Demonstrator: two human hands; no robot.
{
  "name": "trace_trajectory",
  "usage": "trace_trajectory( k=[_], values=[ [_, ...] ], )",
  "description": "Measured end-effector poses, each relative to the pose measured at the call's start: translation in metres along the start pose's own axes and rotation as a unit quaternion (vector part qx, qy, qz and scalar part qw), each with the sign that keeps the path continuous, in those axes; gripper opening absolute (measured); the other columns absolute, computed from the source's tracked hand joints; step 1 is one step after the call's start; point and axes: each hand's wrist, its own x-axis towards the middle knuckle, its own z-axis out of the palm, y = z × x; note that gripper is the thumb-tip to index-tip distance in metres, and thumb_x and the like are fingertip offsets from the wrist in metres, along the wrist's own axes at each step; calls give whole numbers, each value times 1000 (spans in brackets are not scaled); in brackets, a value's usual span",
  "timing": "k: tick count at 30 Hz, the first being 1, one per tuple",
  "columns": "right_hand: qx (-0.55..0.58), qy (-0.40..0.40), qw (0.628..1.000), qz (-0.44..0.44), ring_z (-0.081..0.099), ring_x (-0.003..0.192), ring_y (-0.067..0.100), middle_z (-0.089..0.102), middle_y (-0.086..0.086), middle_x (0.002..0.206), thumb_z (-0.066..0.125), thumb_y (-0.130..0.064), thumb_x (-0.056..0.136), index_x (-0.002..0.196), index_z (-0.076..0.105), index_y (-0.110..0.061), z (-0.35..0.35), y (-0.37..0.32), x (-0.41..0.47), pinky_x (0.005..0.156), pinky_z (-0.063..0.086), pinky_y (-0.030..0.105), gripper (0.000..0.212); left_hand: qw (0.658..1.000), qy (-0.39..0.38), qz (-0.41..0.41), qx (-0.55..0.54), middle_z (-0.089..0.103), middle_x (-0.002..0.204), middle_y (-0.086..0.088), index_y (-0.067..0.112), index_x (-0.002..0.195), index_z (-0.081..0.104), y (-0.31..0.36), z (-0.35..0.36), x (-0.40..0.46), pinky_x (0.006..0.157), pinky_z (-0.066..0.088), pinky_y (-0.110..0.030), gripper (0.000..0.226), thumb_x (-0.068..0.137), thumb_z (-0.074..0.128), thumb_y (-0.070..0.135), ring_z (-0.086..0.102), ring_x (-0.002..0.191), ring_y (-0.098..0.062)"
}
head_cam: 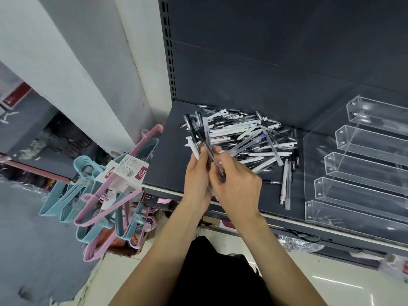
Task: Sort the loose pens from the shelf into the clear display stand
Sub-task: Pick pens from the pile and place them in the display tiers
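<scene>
L hand is gripping a pen bundle, long axes pointing away w/ tips up. R hand fingers are pinching one pen. Display stand is sitting to the right, nearer R hand; pile is lying just beyond.

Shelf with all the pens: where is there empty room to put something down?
On the shelf, bare patches lie left of the pile by the left edge, behind the pile along the back wall, and in front near the lip, between the right hand and the stand. It is crowded at the pile and where the left hand holds its bundle.
</scene>
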Motion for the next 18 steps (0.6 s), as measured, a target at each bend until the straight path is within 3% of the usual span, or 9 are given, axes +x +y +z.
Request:
trace_trajectory(
  k=[4, 7, 10, 13, 15, 18],
  values=[
    [7, -44, 999, -5, 56, 46, 14, 62, -7, 60, 54, -25, 84, 83, 64, -18, -1, -2, -2, 42, 32, 18, 12, 1000, -4, 4, 25, 65, 71, 4, 12, 89, 65, -1, -2, 0, 52, 49, -19, 36, 100, 40, 36, 58, 56, -6],
    [37, -77, 995, -58, 60, 63, 15, 63, -7, 72, 54, -28, 86, 93, 68, -20, -3, 5, -2, 48, 46, 25, 18, 1000, -8, 20, 14, 62, 71, 3, 9, 93, 62, 0, -11, 6, 54, 49, -19, 25, 100, 45, 25, 54, 61, -9],
    [78, -120, 988, -60, 56, 76, 13, 58, -5, 84, 50, -36, 91, 113, 66, -22, -6, 14, -6, 59, 48, 24, 30, 999, -17, 30, -31, 60, 72, 3, 10, 97, 61, 5, -19, 13, 57, 48, -18, 18, 100, 44, 13, 53, 62, -8],
    [220, -146, 957, 120, 55, 74, 7, 55, -8, 93, 51, -38, 93, 118, 56, -26, -11, 13, -14, 63, 49, 24, 28, 993, -33, 43, -108, 60, 77, 2, 10, 104, 58, 11, -19, 19, 61, 50, -20, 18, 100, 41, 9, 54, 62, -7],
    [294, -168, 910, 240, 59, 70, 8, 59, -9, 86, 55, -34, 92, 107, 51, -25, -13, 9, -20, 65, 50, 26, 18, 987, -45, 55, -146, 60, 79, 3, 11, 107, 58, 12, -14, 20, 66, 51, -22, 18, 99, 42, 11, 55, 64, -7],
    [386, -176, 847, 321, 61, 54, 11, 64, -3, 67, 61, -21, 89, 91, 50, -20, -16, 9, -20, 53, 51, 24, 12, 982, -68, 66, -161, 61, 83, 5, 14, 111, 56, 10, -4, 20, 76, 51, -23, 22, 91, 47, 16, 57, 68, -7]
  ],
)
